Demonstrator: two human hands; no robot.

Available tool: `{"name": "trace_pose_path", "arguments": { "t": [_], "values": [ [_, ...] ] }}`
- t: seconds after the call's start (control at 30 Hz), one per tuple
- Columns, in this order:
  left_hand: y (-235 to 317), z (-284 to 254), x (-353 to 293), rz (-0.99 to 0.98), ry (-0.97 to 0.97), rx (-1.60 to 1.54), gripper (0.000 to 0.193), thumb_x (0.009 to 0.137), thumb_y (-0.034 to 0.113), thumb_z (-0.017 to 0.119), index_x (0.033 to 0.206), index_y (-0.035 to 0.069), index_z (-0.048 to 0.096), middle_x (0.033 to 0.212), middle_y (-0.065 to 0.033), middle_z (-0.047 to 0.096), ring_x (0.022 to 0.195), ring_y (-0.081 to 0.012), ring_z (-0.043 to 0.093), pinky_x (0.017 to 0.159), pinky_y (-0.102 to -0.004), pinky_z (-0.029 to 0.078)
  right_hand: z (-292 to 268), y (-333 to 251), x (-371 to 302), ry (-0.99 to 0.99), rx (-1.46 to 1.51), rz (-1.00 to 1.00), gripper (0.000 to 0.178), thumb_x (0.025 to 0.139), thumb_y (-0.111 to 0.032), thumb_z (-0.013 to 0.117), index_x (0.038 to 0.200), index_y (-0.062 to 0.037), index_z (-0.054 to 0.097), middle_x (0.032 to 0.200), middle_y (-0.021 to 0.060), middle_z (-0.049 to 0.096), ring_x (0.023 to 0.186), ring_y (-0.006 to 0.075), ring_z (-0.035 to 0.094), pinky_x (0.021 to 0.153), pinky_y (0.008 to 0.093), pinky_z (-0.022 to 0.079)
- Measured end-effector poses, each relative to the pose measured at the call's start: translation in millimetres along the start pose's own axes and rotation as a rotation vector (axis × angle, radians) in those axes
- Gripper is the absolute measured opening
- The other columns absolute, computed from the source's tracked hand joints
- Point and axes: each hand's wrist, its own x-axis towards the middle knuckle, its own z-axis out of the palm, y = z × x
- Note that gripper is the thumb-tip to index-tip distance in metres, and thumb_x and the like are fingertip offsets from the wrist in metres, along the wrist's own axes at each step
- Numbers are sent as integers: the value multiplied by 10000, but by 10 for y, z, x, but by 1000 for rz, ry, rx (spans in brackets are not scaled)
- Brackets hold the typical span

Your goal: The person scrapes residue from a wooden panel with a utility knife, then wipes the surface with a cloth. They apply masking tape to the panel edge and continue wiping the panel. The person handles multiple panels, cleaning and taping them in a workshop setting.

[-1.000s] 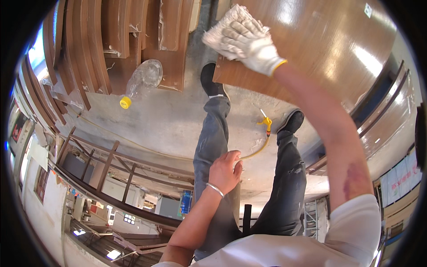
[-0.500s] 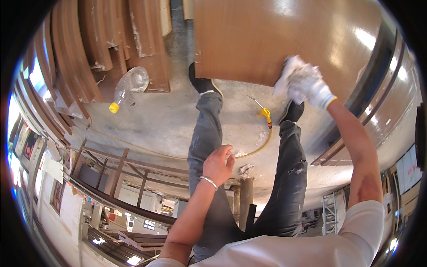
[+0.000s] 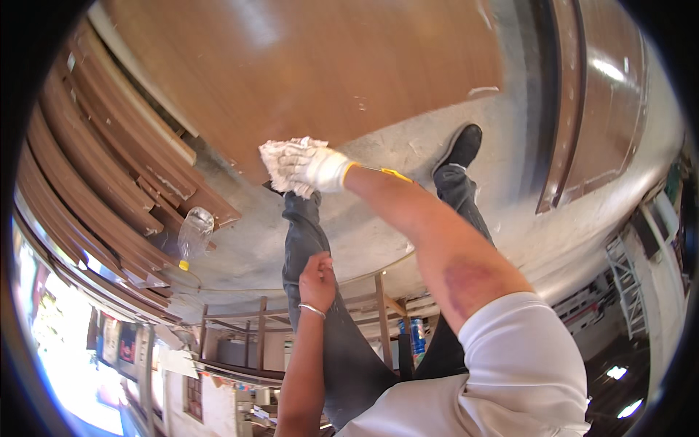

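Note:
My right hand (image 3: 317,167), in a white glove, grips a bunched white cloth (image 3: 280,156) and presses it on the near left corner of a large glossy brown wooden panel (image 3: 313,65). My left hand (image 3: 318,275), bare with a thin bracelet at the wrist, rests on my left thigh with its fingers curled and holds nothing. My legs in dark grey trousers reach down to black shoes (image 3: 460,146) on the concrete floor.
Curved brown wooden strips (image 3: 95,175) are stacked at the left. A clear plastic bottle with a yellow cap (image 3: 193,234) lies on the floor beside them. Another dark glossy panel (image 3: 582,109) stands at the right. A yellow-handled tool (image 3: 395,173) shows behind my right forearm.
My right hand has swept the cloth across the panel from its right side to its near left corner. The view has swung with it. My left hand has stayed on my thigh.

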Motion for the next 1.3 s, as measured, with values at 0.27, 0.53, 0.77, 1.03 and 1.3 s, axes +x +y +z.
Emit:
{"name": "trace_pose_path", "arguments": {
  "t": [0.27,0.53,0.77,1.03,1.3],
  "values": [
    [248,364,491,48,-191,387,226,964,118,652,1185,79,671,947,-163,758,862,-376,740,772,-477,586,-2657,1370,-2746,-159,-600,210,522,842,-264,761,1357,-253,678,1474,25,588,1463,236,475,1213,475,383],
    [2112,415,2605,547,99,635,458,997,163,642,1432,36,579,1429,-234,618,1339,-421,576,1139,-485,461,-2650,1490,-3644,1142,299,1383,485,1008,-316,556,1410,-54,624,1298,171,709,1224,280,668,1106,379,465],
    [3742,73,4224,361,301,607,895,927,418,773,1545,-107,393,1573,-340,456,1480,-427,455,1218,-464,387,-1781,1003,-2430,735,-384,682,549,856,-231,643,1399,-157,625,1465,89,571,1412,287,485,1231,505,299],
    [3994,564,4283,-50,368,979,1398,757,704,846,1682,10,59,1677,-389,197,1535,-508,335,1210,-577,384,-2350,1507,-3155,387,-290,359,549,858,-234,653,1404,-175,656,1515,7,554,1435,260,449,1243,491,297],
    [4137,589,4181,-113,299,998,1398,765,717,828,1680,-5,56,1676,-409,170,1550,-525,283,1235,-563,353,-3266,1973,-2502,201,-265,240,594,927,-218,596,1519,-183,570,1597,48,518,1561,242,369,1315,558,167]
  ]
}}
